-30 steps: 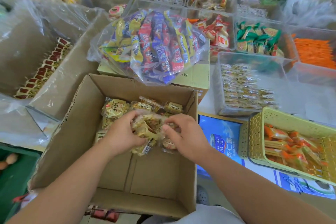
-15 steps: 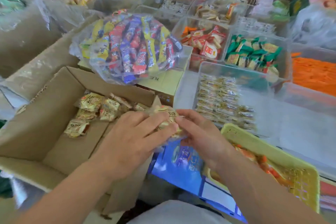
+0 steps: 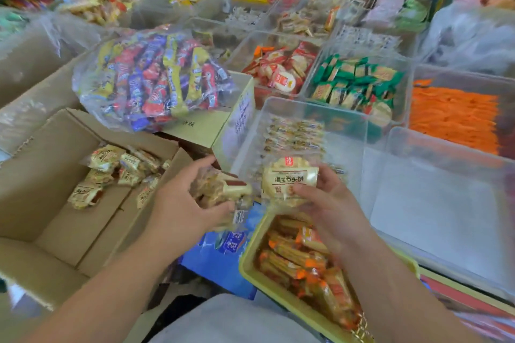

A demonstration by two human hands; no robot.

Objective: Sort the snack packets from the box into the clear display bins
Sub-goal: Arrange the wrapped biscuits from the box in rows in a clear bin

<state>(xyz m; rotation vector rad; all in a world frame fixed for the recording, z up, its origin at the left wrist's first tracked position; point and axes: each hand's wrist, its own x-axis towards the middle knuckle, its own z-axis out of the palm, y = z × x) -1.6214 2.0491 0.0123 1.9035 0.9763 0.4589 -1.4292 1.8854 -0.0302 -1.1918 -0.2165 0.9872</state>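
Basket [image 3: 246, 276] of orange snacks nearest, under the right wrist. Just beyond, left hand [image 3: 178, 203] curled round a bunch of cream packets [image 3: 220, 192], right hand [image 3: 331, 203] pinching a single cream packet [image 3: 289, 178] at the near wall of the clear bin [image 3: 306, 104], matching rows inside. Loose packets [image 3: 122, 167] in the cardboard box [image 3: 47, 164] to the left. Farther back, bag of bright bars [image 3: 156, 78].

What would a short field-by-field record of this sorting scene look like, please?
Cardboard box: loose packets lie at its far side
Clear bin: stacked packets inside, much floor bare
Left hand: grips bunch of packets
Right hand: holds single packet, label up, at clear bin
Yellow basket: orange packets, below right hand
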